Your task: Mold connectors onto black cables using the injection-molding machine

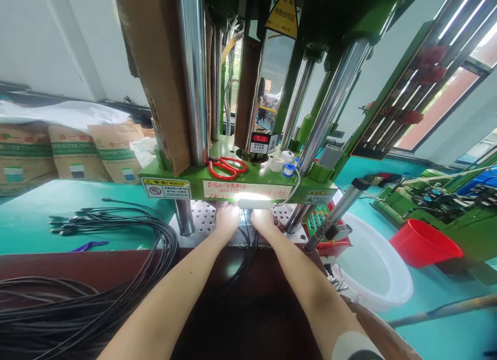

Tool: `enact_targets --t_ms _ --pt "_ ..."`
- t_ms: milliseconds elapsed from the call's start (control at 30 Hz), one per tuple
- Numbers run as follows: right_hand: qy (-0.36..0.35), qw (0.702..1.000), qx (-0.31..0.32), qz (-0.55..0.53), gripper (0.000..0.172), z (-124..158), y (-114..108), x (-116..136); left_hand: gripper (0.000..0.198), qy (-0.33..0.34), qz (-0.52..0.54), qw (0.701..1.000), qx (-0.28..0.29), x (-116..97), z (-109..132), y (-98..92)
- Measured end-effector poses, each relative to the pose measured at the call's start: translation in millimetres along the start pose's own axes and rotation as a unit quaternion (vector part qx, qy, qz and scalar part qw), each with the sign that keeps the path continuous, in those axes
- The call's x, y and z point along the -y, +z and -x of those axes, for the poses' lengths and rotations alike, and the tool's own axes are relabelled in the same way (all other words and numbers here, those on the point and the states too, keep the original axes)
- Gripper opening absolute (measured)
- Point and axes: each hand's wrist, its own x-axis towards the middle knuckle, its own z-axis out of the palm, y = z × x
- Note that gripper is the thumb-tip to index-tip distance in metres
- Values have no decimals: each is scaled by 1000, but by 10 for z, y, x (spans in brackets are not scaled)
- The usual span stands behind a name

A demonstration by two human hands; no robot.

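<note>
Both arms reach forward into the opening of a green press [248,186], under a bright lamp [254,204]. My left hand [228,218] is at the left of the opening and my right hand [263,219] at the right, a small gap between them. Their fingers are hidden by the lamp and glare, so what they hold cannot be made out. Black cables [248,246] run from between the hands down toward my body. Beneath the hands lies a perforated metal plate [202,217].
Red scissors [227,167] and tape rolls [288,169] rest on the press ledge. Bundled black cables [116,220] lie at the left, with paper sacks [81,155] behind. On the right are a white tub [402,282], a red bucket [425,243] and a control panel [318,218].
</note>
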Motion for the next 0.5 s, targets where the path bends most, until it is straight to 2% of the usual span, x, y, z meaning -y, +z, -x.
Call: enact_targets --t_ms 133,300,500 --pt "-3 1000 2 -15 32 -29 -77 3 32 0 0 1000 -14 -86 18 -68" --pt "-15 1000 -2 -26 30 -30 -86 34 33 39 15 999 -12 -235 119 -100" --pt "-13 1000 1 -17 29 -39 16 113 32 52 34 998 1 -208 114 -43"
